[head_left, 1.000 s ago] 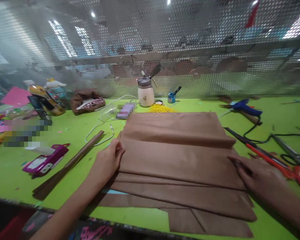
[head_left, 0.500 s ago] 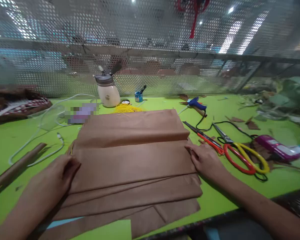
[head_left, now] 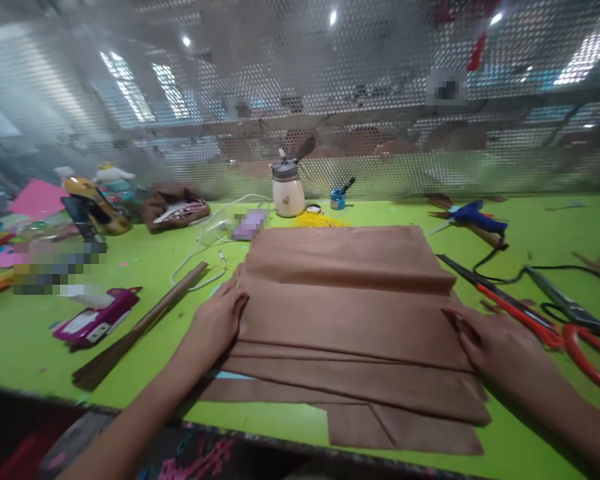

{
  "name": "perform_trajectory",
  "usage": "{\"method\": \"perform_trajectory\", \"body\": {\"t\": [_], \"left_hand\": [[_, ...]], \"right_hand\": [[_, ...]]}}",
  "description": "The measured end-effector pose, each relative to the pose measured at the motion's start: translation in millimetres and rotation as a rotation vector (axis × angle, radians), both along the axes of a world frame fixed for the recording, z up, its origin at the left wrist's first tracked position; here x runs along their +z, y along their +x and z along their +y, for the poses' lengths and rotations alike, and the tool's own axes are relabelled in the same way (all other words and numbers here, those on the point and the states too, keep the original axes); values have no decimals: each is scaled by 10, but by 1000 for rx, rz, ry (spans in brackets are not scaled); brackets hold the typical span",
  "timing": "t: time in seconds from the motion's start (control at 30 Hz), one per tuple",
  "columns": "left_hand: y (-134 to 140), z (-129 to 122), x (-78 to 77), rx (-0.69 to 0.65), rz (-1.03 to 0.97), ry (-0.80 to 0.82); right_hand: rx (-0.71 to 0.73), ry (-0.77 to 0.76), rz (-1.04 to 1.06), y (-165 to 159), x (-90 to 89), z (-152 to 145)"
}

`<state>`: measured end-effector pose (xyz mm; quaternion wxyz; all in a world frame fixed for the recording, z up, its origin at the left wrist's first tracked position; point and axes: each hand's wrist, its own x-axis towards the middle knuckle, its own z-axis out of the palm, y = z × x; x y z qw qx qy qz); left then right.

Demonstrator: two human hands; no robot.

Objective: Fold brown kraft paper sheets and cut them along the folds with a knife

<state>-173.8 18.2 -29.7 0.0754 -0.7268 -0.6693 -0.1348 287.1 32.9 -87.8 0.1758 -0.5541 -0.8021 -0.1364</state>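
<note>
A stack of folded brown paper sheets (head_left: 340, 317) lies before me, with a raised crease running across its upper part. My left hand (head_left: 225, 312) is closed on the left edge of the top sheet, thumb and fingers pinched together. At the opposite edge, my right hand (head_left: 490, 341) pinches the same sheet. Lower sheets stick out unevenly toward me. Just right of the stack lie a cutter with a red-orange handle (head_left: 520, 313) and red-handled scissors (head_left: 587, 353), partly out of view.
Behind the paper stand a white jug (head_left: 288, 195) and a small blue bottle (head_left: 337, 199), near yellow strands (head_left: 320, 219). A blue glue gun (head_left: 477, 217) trails its cord at right. Leftward lie a rolled brown strip (head_left: 143, 328), a white cable (head_left: 177, 267) and a purple device (head_left: 97, 320).
My view has swung left, bringing more of the table's left side into sight. Both hands still hold the paper's edges, and the stack appears farther right in view.
</note>
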Motion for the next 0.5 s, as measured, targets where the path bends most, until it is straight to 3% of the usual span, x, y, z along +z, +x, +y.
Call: {"method": "perform_trajectory", "body": {"t": [0.2, 0.5], "left_hand": [[29, -48, 16, 24, 68, -17], [-33, 27, 15, 5, 152, 27]], "right_hand": [[30, 55, 45, 52, -31, 32], [-44, -67, 151, -148, 179, -33]]}}
